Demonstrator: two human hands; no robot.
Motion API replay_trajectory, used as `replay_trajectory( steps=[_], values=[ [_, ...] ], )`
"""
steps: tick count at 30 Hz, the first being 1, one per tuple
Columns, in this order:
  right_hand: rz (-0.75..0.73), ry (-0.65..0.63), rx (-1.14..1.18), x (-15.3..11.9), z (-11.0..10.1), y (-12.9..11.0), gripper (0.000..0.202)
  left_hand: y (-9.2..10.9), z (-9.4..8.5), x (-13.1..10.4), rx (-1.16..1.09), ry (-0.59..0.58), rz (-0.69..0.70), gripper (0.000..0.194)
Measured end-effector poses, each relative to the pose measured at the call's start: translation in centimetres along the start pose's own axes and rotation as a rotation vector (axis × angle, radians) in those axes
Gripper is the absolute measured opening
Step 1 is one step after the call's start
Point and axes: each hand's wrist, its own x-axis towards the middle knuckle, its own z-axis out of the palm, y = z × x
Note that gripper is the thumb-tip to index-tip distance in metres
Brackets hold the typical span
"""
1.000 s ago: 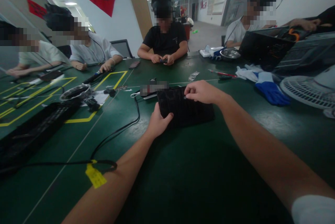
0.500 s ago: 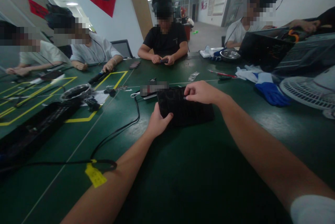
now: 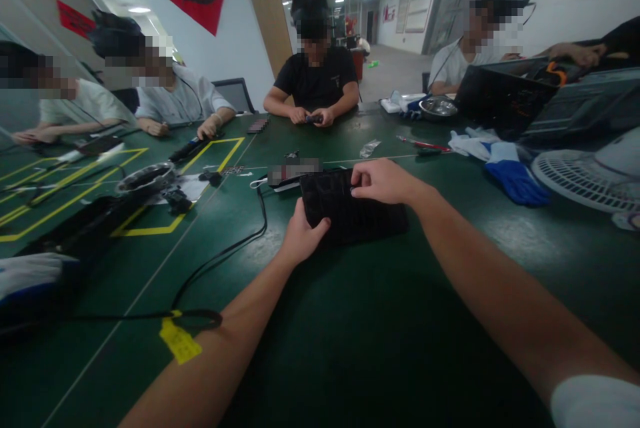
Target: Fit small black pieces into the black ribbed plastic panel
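Note:
A flat, dark black panel [image 3: 365, 218] with raised ridges lies tilted in front of me, just above or on the green table. My left hand [image 3: 303, 235] grips its left edge, with the thumb on the upper face and the fingers behind. Over the panel's upper middle is my right hand [image 3: 377, 181], its fingers curled and thumb and fingertips pinched together at the surface. Whatever sits between those fingertips is too small and dark to make out. Behind the panel is a power strip [image 3: 285, 178], partly covered by it, with a black cable [image 3: 220, 258].
At left, a long black housing [image 3: 95, 215] lies under a blue-and-white glove [image 3: 30, 275]. A yellow tag [image 3: 180, 341] hangs by my left forearm. To the right are gloves [image 3: 517, 175], a fan [image 3: 585, 178], a red-handled tool [image 3: 425, 145] and a metal bowl [image 3: 437, 107]. Several co-workers sit around.
A blue-and-white glove has come into view at the left, over the black housing, which has shifted. My hands stay almost in place on the panel.

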Motion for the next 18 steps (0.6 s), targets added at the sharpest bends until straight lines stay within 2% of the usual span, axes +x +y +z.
replay_trajectory(
  steps=[18],
  values=[
    [0.044,0.099,-0.071,0.4,0.89,-0.06,0.013,0.24,0.02,-0.04,0.044,-0.013,-0.001,0.058]
  ],
)
